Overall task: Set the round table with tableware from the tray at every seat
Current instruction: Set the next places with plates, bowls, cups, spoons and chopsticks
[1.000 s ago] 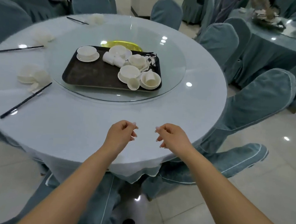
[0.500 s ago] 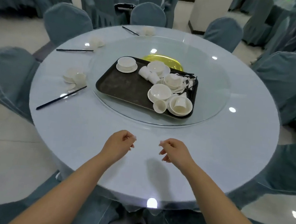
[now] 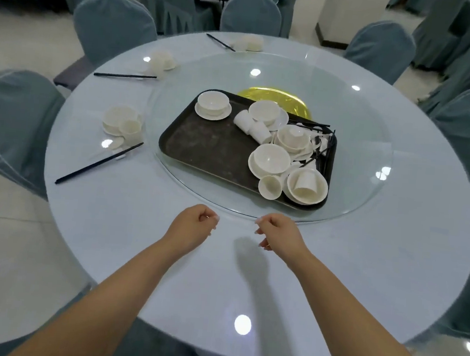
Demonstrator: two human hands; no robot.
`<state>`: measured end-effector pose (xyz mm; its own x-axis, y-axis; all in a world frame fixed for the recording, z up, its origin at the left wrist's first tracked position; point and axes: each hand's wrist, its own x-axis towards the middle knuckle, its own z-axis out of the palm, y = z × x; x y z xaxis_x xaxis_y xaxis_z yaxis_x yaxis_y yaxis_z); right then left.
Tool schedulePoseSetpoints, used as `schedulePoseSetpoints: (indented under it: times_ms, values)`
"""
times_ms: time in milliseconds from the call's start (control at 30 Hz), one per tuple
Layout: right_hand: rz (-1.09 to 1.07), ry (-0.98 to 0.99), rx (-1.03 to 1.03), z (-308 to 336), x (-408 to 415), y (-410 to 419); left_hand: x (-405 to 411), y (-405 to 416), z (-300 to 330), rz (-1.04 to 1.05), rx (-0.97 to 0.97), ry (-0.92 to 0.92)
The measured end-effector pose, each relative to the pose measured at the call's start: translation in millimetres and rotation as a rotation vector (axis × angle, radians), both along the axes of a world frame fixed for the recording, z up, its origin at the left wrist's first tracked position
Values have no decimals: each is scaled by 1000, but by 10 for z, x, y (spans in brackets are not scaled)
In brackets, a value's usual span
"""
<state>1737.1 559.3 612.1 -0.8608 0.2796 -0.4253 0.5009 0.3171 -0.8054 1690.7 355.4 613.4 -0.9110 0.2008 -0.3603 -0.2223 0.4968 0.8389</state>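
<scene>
Both the left hand (image 3: 194, 225) and right hand (image 3: 276, 232) hover loosely curled and empty over the near edge of the round table (image 3: 393, 250), seemingly poised to reach the tray (image 3: 211, 144) of white tableware on the glass turntable (image 3: 361, 132).

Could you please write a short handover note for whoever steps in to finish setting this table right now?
Left hand and right hand: both hover over the near table edge, fingers loosely curled, no grip on anything.
Tray sits on the glass turntable, holding bowls on saucers, cups, spoons and black chopsticks, crowded at its right end.
Done: three places on the left and far side, each with white dishes and chopsticks.
Left: the near seat and the right side show no settings yet; take the next set from the tray.
</scene>
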Motion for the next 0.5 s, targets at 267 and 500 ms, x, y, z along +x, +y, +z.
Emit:
schedulePoseSetpoints:
  times_ms: [267,500]
  values:
    - [195,2,326,-209,-893,-442,-791,-168,-213,-22,59,-21]
    - [388,-186,432,-433,-1422,-584,-1162,-236,-398,-17,88,-92]
